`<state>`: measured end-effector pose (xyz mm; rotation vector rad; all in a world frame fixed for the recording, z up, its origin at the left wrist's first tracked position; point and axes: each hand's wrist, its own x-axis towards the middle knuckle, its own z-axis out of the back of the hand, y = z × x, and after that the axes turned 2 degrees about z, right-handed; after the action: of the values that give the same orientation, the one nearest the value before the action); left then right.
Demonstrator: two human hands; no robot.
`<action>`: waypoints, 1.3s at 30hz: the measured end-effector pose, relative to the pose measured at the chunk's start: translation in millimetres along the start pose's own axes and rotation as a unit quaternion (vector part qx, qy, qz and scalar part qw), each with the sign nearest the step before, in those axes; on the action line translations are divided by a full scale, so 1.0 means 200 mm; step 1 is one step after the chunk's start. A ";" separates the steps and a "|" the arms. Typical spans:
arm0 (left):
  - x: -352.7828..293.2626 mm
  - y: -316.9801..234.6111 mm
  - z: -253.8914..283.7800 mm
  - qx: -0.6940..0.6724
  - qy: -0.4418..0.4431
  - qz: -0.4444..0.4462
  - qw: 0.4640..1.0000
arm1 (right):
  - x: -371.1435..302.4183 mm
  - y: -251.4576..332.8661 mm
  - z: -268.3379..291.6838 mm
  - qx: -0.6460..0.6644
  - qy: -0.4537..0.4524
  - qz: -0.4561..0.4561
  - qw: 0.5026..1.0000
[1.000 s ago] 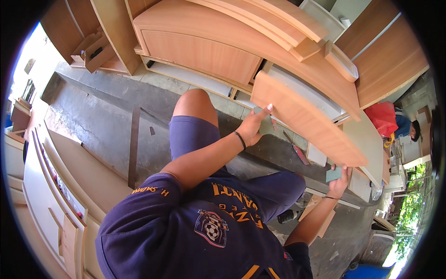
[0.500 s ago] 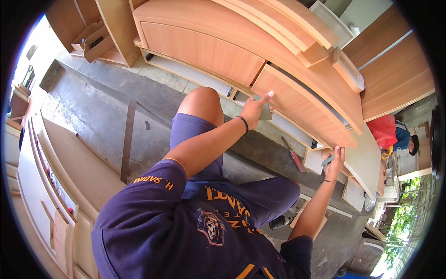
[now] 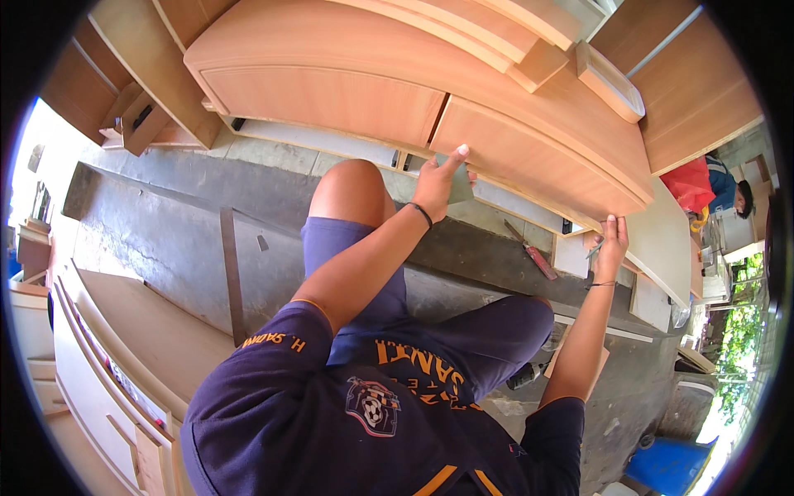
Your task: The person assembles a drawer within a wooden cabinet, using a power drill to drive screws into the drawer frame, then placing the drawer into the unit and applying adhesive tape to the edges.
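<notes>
Before me stands a long wooden cabinet with a bowed front and two drawers side by side. The right drawer front sits flush under the overhanging top. My left hand is closed on a thin grey-green sheet, which looks like sandpaper; its thumb lies at the drawer's lower left edge. At the drawer's lower right corner, the fingertips of my right hand touch the wood, and a small grey-green piece shows in that hand. The left drawer front is closed too.
A red-handled tool lies on the concrete floor below the cabinet. Beside my right forearm is a dark power tool. Wooden panels lean at the left. Another person is at the far right, near a blue object.
The right drawer front has gone in, closing the gap beneath the top. My right hand has moved up with its corner. My left hand still holds the sheet; the view has shifted.
</notes>
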<state>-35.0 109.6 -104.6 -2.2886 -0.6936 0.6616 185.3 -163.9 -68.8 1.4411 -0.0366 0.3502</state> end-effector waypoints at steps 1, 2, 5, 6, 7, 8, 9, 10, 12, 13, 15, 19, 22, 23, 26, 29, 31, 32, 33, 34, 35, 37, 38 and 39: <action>0.00 0.00 0.00 0.000 0.006 0.000 1.000 | 0.00 0.00 0.00 -0.003 -0.002 -0.001 1.000; -0.01 0.00 0.00 0.000 0.013 0.000 1.000 | 0.00 0.01 0.00 -0.008 0.006 0.002 1.000; -0.02 0.00 -0.02 -0.009 0.012 -0.005 1.000 | 0.00 0.02 0.01 -0.026 0.021 0.008 0.999; -0.02 0.00 -0.02 -0.015 0.010 -0.008 1.000 | 0.00 0.04 0.02 -0.034 0.021 0.007 0.999; -0.02 0.00 -0.02 -0.020 0.014 -0.016 1.000 | 0.01 0.05 0.02 -0.042 0.021 0.007 0.999; -0.02 0.01 -0.01 -0.024 0.019 -0.025 0.999 | 0.01 0.04 0.03 -0.046 0.028 0.007 0.999; -0.01 0.01 0.00 -0.030 0.021 -0.035 0.999 | 0.02 0.03 0.02 -0.049 0.037 0.008 0.998; -0.02 0.01 0.00 -0.025 0.023 -0.031 0.999 | 0.03 0.03 0.02 -0.052 0.046 0.008 0.998; -0.02 -0.01 0.01 -0.010 0.029 -0.025 0.999 | 0.03 0.04 0.03 -0.055 0.044 0.006 0.998; -0.02 -0.01 0.02 -0.010 0.026 -0.023 0.999 | 0.02 0.04 0.03 -0.058 0.047 0.005 0.997; -0.01 -0.01 0.02 -0.001 0.027 -0.015 1.000 | 0.01 0.05 0.03 -0.061 0.047 0.000 0.997; -0.01 0.01 0.01 -0.030 0.025 -0.033 0.999 | -0.01 0.09 0.01 -0.079 0.038 0.007 0.996; 0.00 0.04 -0.03 -0.040 0.025 -0.008 0.999 | -0.05 0.13 0.00 -0.067 0.029 -0.002 0.997; 0.03 0.07 -0.02 -0.045 0.031 0.006 0.998 | -0.05 0.14 -0.01 -0.073 0.019 0.010 0.997; 0.09 0.08 0.02 -0.069 0.058 -0.022 0.996 | 0.04 0.05 0.01 -0.087 0.008 0.052 0.995; 0.05 0.07 0.00 -0.046 0.070 -0.026 0.996 | 0.04 0.03 -0.01 -0.113 0.005 0.102 0.988; 0.05 0.09 -0.02 -0.032 0.060 -0.023 0.997 | 0.04 -0.02 0.00 -0.066 -0.035 0.088 0.993; 0.05 0.10 -0.04 -0.028 0.053 -0.023 0.998 | 0.05 -0.05 0.02 -0.044 -0.052 0.084 0.994; 0.02 0.09 -0.04 -0.015 0.037 -0.026 0.999 | 0.03 -0.03 0.01 -0.056 -0.058 0.086 0.993; 0.02 0.10 -0.05 -0.014 0.045 -0.018 0.999 | 0.02 -0.02 0.01 -0.067 -0.062 0.088 0.992; 0.03 0.11 -0.06 -0.015 0.050 -0.012 0.999 | 0.02 0.00 0.01 -0.079 -0.062 0.090 0.991; 0.03 0.08 -0.04 -0.022 0.042 -0.021 0.999 | 0.01 0.05 -0.01 -0.101 -0.052 0.079 0.990; 0.03 0.07 -0.04 -0.013 0.034 -0.023 0.999 | 0.01 0.05 -0.01 -0.114 -0.041 0.075 0.990; 0.03 0.07 -0.05 -0.008 0.024 -0.027 0.999 | 0.02 0.03 0.00 -0.117 -0.040 0.076 0.989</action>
<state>-20.6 100.6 -109.1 -2.2836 -0.7371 0.5765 187.6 -161.7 -63.1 1.2215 -0.2463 0.4000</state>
